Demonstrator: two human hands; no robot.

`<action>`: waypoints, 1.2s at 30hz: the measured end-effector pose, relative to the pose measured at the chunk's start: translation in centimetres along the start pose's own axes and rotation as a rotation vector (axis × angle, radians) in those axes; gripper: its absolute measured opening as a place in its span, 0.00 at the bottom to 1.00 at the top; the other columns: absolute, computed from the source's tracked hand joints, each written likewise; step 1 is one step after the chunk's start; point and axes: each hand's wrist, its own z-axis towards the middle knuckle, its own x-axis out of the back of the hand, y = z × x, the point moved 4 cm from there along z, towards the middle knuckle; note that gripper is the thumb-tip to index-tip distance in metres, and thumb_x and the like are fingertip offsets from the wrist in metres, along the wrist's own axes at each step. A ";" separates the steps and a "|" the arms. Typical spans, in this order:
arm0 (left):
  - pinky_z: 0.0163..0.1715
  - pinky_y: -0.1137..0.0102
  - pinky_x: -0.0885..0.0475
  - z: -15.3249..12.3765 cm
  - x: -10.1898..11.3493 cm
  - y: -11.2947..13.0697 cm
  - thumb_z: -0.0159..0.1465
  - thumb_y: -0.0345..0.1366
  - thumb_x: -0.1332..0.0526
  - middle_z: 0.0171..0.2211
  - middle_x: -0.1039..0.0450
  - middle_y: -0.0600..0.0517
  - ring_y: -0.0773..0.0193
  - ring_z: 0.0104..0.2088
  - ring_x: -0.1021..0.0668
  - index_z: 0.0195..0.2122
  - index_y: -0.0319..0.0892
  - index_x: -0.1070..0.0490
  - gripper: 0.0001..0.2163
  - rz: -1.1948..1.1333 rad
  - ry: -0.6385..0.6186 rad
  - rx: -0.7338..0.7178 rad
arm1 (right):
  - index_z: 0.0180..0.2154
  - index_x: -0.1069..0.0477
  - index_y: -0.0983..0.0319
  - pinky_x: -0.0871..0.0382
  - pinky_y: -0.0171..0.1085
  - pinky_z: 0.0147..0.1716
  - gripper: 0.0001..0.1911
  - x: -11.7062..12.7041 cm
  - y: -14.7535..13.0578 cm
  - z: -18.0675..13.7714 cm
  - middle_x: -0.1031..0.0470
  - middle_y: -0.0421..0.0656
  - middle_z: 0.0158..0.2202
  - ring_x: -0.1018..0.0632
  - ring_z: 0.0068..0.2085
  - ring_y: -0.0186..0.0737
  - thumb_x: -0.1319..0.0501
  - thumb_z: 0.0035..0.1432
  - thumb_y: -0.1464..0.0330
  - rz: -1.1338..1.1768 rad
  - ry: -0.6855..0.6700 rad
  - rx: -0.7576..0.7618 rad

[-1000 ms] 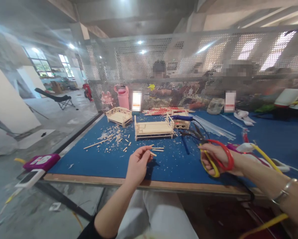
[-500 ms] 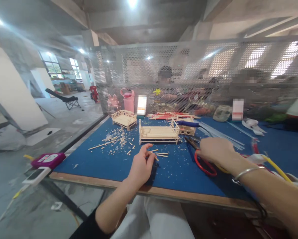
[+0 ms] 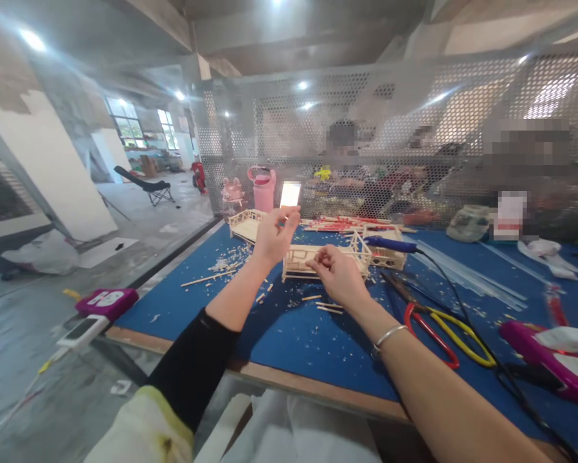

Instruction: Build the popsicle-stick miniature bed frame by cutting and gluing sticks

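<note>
My left hand (image 3: 275, 238) is raised in front of a lit phone (image 3: 290, 193), fingers pinched around what looks like a small wooden stick, mostly hidden. Lower and to the right, my right hand (image 3: 339, 273) is closed at the fingertips by the front of a miniature wooden bench (image 3: 301, 257); whatever it may hold is hidden. Several thin cut sticks (image 3: 330, 307) lie on the blue mat below it. Scissors (image 3: 421, 315) with one red and one yellow handle rest to the right of that hand. A second small wooden bench (image 3: 244, 226) is partly covered by my left hand.
A corded tool with a blue handle (image 3: 389, 244) leans by another wooden piece (image 3: 385, 257). Clear strips (image 3: 467, 273) lie at the right, with a purple device (image 3: 544, 360) nearer. Red-and-pale sticks (image 3: 337, 224), a pink bottle (image 3: 263, 190) and a perforated screen (image 3: 279, 116) stand behind; people sit beyond.
My right hand has left the scissors, which now lie on the mat, and moved left to the bench. My left hand has risen from the loose sticks. The view has shifted.
</note>
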 end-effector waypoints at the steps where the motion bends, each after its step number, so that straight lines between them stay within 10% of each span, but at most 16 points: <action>1: 0.34 0.70 0.32 0.2 0.0 -0.9 0.58 0.40 0.42 0.31 0.24 0.49 0.62 0.33 0.25 0.32 0.43 0.24 0.09 -0.033 0.049 0.042 | 0.29 0.32 0.61 0.40 0.34 0.27 0.06 0.0 0.3 -0.1 0.28 0.39 0.23 0.29 0.26 0.36 0.44 0.51 0.65 -0.017 0.032 -0.013; 7: 0.33 0.72 0.32 -1.4 -1.2 -3.3 0.57 0.35 0.43 0.29 0.22 0.50 0.62 0.31 0.24 0.33 0.42 0.23 0.09 -0.080 -0.172 0.144 | 0.24 0.27 0.61 0.38 0.37 0.38 0.08 -0.7 1.6 0.2 0.25 0.45 0.31 0.27 0.36 0.41 0.41 0.50 0.65 -0.137 0.014 0.079; 15: 0.33 0.72 0.32 -2.3 -1.5 -2.9 0.49 0.25 0.47 0.35 0.23 0.50 0.68 0.28 0.27 0.52 0.37 0.34 0.26 0.147 -0.519 0.193 | 0.24 0.25 0.61 0.44 0.34 0.27 0.16 -1.6 2.6 0.9 0.27 0.41 0.22 0.29 0.27 0.37 0.45 0.55 0.60 -0.245 -0.060 -0.024; 36: 0.39 0.69 0.32 -2.2 -2.2 -3.2 0.49 0.23 0.49 0.38 0.24 0.47 0.66 0.34 0.25 0.53 0.35 0.37 0.28 0.109 -0.555 0.224 | 0.29 0.22 0.59 0.41 0.36 0.35 0.11 -2.1 3.2 1.2 0.25 0.43 0.28 0.28 0.35 0.39 0.42 0.54 0.63 -0.295 0.022 0.003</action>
